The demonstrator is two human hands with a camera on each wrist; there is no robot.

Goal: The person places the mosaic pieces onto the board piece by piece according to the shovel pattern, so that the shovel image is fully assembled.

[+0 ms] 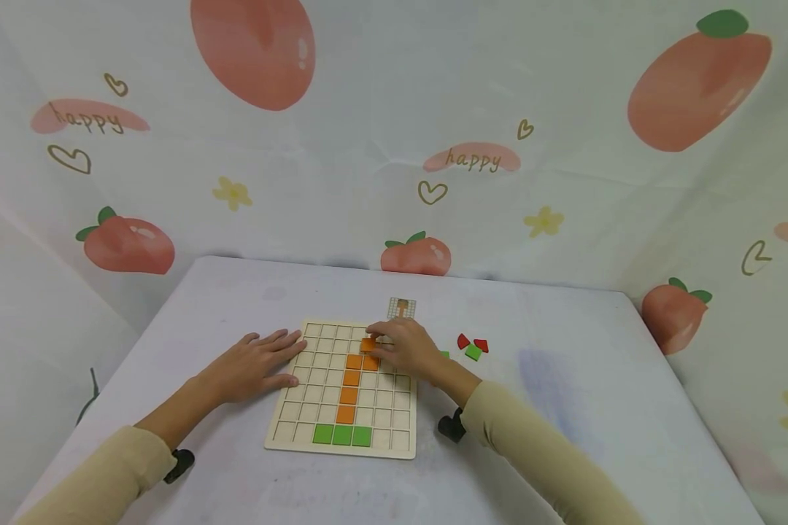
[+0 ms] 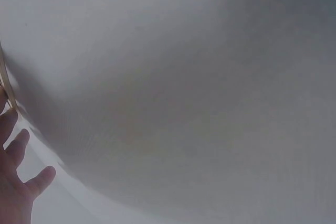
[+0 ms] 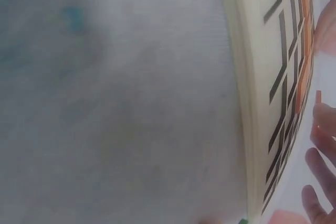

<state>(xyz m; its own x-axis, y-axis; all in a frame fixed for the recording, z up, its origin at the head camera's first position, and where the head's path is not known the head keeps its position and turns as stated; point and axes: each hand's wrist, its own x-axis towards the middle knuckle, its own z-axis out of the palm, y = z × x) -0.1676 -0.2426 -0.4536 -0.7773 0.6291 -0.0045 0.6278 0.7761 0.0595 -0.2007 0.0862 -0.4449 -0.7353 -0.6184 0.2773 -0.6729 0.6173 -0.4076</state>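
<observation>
Right hand (image 1: 403, 348): grip narrow, thumb and finger pinching an orange square tile (image 1: 367, 345) at the upper right part of the wooden grid board (image 1: 384, 399). Left hand (image 1: 246, 367): grip wide, fingers spread, fingertips at board's left edge.

Head view alone gives full layout: five placed orange tiles (image 1: 348, 395), four in a column plus one beside its top; three green tiles (image 1: 342, 435) in the nearest row; pattern card (image 1: 402, 308) just past the board; two red pieces (image 1: 481, 345) and a loose green tile (image 1: 473, 353) on the desk (image 1: 538, 452), right side. Right wrist view adds the board's side edge and the held tile, nearly edge-on. Left wrist view: mostly blurry pale surface, thin sliver of board.

Another green piece (image 1: 444, 354) mostly hidden behind right hand, shape unclear. Wrist views cut both hands off. Can't tell if held tile touches board. Card print too small.
</observation>
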